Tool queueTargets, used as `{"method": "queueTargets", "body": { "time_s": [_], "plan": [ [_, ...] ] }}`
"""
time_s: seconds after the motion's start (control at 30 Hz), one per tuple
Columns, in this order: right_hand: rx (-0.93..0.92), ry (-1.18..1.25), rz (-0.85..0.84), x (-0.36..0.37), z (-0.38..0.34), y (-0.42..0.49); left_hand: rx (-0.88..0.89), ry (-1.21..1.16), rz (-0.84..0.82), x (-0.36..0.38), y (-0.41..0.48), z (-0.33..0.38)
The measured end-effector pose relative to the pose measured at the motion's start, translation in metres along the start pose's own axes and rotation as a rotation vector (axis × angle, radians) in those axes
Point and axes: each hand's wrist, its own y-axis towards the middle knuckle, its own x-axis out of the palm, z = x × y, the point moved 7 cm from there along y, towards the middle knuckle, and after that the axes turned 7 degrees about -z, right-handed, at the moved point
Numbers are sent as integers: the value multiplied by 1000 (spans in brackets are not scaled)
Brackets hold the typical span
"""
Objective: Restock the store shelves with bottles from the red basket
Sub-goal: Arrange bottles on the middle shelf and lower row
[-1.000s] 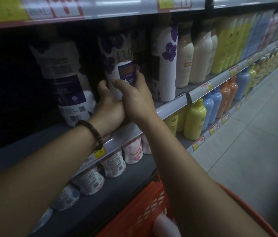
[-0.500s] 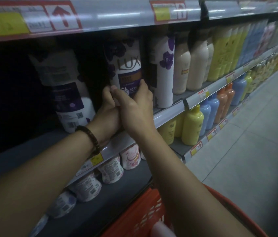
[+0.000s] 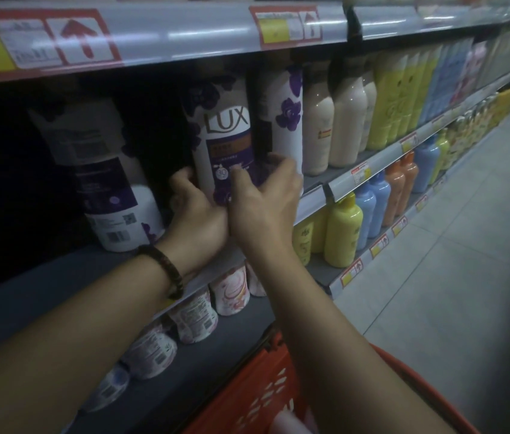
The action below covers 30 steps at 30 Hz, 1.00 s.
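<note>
**Progress.** I found the Lux bottle (image 3: 225, 142) upright on the middle shelf (image 3: 311, 202), close to its front edge and just beside a flowered white bottle (image 3: 285, 120) on its right. The left hand (image 3: 197, 214) was curled round its lower left side. The right hand (image 3: 263, 205) gripped its lower front and right side. In my judgement this placement was nearly complete, with only the release outstanding. A dark gap separated it from a back-turned bottle (image 3: 100, 170) toward the shelf's left end, so there was room for more.

**Containers.** The red basket (image 3: 257, 386) sat below the shelves. One pale object (image 3: 291, 422) showed inside it (bottle or not, I could not tell). The right arm hid the rest.
</note>
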Motion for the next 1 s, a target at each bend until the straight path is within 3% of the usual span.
{"method": "queueTargets", "body": {
  "time_s": [0.1,0.2,0.3,0.4,0.6,0.77,0.83,0.93,1.0],
  "plan": [
    [28,0,114,-27,11,14,49,21,106,2,-11,-1],
    [67,41,114,-47,20,32,140,25,-50,35,-19,19],
    [103,69,78,-60,35,49,124,-61,-204,65,-6,36],
    [107,101,6,-63,45,59,70,-91,-254,84,13,44],
    [33,110,-162,-45,70,81,-41,-243,-218,115,34,48],
    [47,54,-201,-39,73,76,-38,-296,52,117,32,44],
    [55,43,-182,-40,73,76,-25,-319,0,113,31,44],
    [48,-60,-149,-33,75,74,1,-266,-254,113,32,47],
    [44,-105,-126,-26,80,72,30,-293,-317,117,41,44]
  ]
}}
